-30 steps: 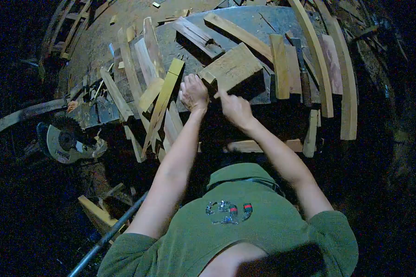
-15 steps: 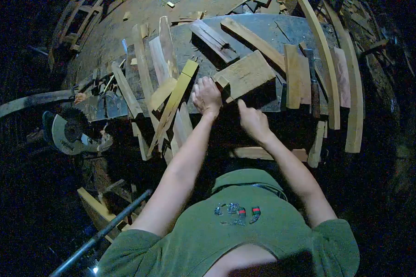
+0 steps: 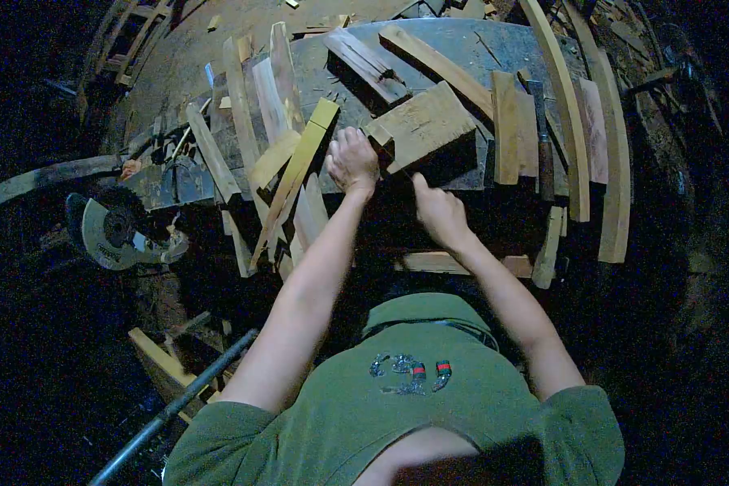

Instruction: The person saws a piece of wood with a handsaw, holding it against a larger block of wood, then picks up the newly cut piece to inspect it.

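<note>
My left hand (image 3: 353, 162) is closed at the front edge of the bench, against a small piece of wood (image 3: 380, 130) whose end shows past the fingers. That piece lies against the left end of a thick, rough wooden block (image 3: 429, 125). My right hand (image 3: 440, 214) is closed just below the block's front corner, its index finger stretched forward. A thin dark line runs from that fingertip toward the small piece; what the right hand holds is hidden in shadow. Left of my left hand leans a yellowish wooden strip (image 3: 306, 166).
Several wood offcuts lie across the dark bench top (image 3: 316, 61). At right are a long-handled tool (image 3: 545, 150) and a long curved strip (image 3: 567, 113). A circular saw (image 3: 115, 231) sits at the lower left, and a metal pipe (image 3: 174, 409) slants below it.
The whole view has shifted slightly, so the bench appears a little higher and farther left. Both hands keep nearly the same place beside the block; the small piece looks slightly turned.
</note>
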Demonstrator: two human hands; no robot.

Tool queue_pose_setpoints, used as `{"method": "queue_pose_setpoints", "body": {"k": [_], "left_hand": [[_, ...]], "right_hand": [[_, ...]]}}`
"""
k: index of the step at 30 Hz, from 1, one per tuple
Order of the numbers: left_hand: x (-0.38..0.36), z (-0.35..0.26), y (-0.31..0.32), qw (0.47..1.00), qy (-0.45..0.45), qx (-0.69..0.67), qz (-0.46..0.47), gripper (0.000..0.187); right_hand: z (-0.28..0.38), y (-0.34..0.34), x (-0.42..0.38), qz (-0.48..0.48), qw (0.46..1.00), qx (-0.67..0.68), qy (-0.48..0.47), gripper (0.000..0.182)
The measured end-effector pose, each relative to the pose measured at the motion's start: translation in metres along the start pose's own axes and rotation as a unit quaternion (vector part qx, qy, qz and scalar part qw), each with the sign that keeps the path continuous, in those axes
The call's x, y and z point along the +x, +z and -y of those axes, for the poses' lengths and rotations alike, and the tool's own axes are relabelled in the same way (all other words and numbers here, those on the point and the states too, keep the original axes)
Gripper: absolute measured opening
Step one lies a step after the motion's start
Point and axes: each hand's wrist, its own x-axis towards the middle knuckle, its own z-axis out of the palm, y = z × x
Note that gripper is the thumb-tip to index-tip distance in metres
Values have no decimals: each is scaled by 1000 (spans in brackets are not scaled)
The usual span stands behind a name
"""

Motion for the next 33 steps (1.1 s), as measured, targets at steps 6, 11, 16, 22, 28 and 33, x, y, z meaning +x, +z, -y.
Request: {"method": "queue_pose_setpoints", "body": {"k": [6,11,16,22,28,33], "left_hand": [[0,5,9,1000,27,3,-7,17],[-2,-2,1,1000,1,7,3,17],[-1,0,-2,1000,11,-3,-3,19],[0,-2,-3,1000,15,13,13,17],[-1,8,14,1000,21,16,-9,16],[0,0,-3,999,29,26,2,16]], "right_hand": [[7,14,28,-64,998,-20,-11,13],[21,17,61,-79,997,-8,-23,13],[-1,6,-9,-4,1000,-27,11,14],[17,19,49,-63,998,-4,2,12],[7,14,21,-85,996,14,-22,11],[5,1,0,-10,1000,-13,7,13]]}}
